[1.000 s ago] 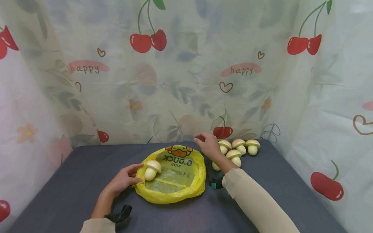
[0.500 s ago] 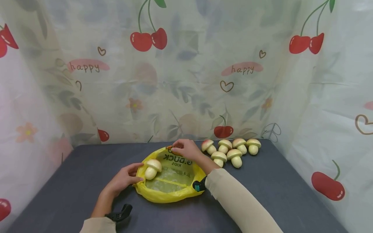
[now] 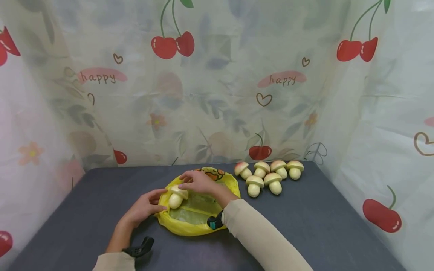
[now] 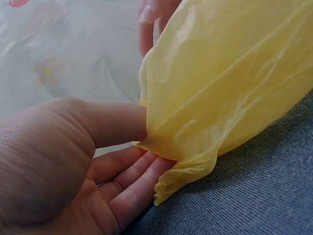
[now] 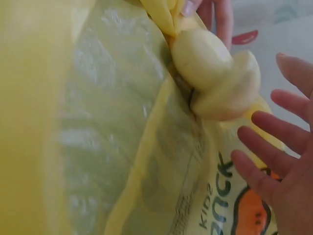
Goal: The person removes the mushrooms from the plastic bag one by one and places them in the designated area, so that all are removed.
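A yellow plastic bag (image 3: 190,228) with a duck print lies with its mouth spread wide on the dark table. My left hand (image 3: 144,207) pinches its left rim, the thumb inside and the fingers outside, as the left wrist view shows on the bag wall (image 4: 220,83). Inside, against that left side, rests a pale mushroom (image 3: 175,201) with a rounded cap. Over the bag reaches my right hand (image 3: 200,182), its fingertips overlapping the mushroom's cap in the head view. In the right wrist view, the fingers (image 5: 264,156) are spread beside the mushroom (image 5: 200,54), holding nothing.
Several more mushrooms (image 3: 254,184) are grouped at the table's back right, right of the bag. A printed curtain (image 3: 217,94) with cherries rises behind the table (image 3: 84,218) and along both sides.
My right hand has moved left from near the grouped mushrooms, across the bag, to the mushroom inside it. My left hand has kept its grip on the rim.
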`<state>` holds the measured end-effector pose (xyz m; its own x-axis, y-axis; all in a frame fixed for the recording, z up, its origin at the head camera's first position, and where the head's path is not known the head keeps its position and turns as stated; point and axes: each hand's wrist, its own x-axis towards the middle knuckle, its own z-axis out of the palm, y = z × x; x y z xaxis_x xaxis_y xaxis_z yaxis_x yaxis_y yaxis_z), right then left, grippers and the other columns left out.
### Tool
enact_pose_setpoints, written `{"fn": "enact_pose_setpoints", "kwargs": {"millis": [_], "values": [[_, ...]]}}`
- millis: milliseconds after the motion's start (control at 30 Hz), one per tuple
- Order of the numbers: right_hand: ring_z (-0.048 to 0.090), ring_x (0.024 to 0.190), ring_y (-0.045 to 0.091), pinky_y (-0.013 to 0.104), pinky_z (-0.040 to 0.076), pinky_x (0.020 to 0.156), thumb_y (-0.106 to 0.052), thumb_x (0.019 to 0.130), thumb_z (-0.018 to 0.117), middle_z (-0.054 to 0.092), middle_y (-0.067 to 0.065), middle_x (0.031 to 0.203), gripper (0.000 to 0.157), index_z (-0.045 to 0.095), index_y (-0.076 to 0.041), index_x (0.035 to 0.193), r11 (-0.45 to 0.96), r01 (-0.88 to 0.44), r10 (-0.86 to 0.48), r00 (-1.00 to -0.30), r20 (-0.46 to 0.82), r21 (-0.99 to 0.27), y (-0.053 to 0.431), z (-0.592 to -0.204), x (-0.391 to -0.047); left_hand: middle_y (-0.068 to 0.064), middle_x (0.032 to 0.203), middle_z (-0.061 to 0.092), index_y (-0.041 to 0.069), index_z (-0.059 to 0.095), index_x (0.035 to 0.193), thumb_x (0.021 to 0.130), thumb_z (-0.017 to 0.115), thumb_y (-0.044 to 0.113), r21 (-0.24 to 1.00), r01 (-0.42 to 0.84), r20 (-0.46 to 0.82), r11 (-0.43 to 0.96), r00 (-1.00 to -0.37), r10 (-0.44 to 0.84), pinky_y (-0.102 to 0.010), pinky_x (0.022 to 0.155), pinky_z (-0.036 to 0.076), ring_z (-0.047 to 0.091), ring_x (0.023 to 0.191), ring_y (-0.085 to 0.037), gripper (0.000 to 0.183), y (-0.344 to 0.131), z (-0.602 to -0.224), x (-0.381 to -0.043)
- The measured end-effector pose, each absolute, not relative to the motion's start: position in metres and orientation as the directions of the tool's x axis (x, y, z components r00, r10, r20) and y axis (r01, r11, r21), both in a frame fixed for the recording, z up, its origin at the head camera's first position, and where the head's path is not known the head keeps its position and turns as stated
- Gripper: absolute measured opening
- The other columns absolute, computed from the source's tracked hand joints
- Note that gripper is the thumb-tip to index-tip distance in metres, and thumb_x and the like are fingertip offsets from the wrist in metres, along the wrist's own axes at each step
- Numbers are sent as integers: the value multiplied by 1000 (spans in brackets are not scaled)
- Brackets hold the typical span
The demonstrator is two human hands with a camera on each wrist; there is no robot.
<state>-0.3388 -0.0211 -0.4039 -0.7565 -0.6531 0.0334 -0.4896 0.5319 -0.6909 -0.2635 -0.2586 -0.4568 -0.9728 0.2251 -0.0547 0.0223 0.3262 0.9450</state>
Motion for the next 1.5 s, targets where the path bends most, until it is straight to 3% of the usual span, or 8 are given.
{"fn": "enact_pose_setpoints", "kwargs": {"millis": [400,700,1133,1500], "values": [[53,115,11,25,43,89,-39,91,69,53,-1,137,60,50,-14,143,537,-597,-736,-676,14,-595,-36,-417,-329,-29,136,48,-3,38,146,88,73,12,948,19,-59,319,-970,234,-37,79,53,58,112,-34,70,-258,-456,-264],[53,110,10,25,42,89,-32,86,76,54,-2,134,62,50,-19,141,556,-596,-734,-680,-6,-580,-36,-420,-324,-28,135,50,-3,39,146,88,72,11,944,20,-59,330,-972,229,-35,78,52,60,109,-32,68,-258,-455,-263],[54,102,7,22,43,83,-28,88,74,56,-4,131,53,56,-17,136,498,-622,-773,-635,17,-604,-22,-419,-327,-24,132,53,0,43,144,86,75,13,929,21,-56,371,-979,197,-34,79,52,60,106,-28,67,-258,-456,-264],[55,98,9,23,45,79,-25,86,76,57,-4,129,52,58,-18,135,528,-608,-741,-671,28,-593,-7,-416,-327,-24,133,52,2,44,144,87,75,14,922,16,-61,387,-981,186,-34,79,52,60,107,-29,66,-256,-457,-263]]}}
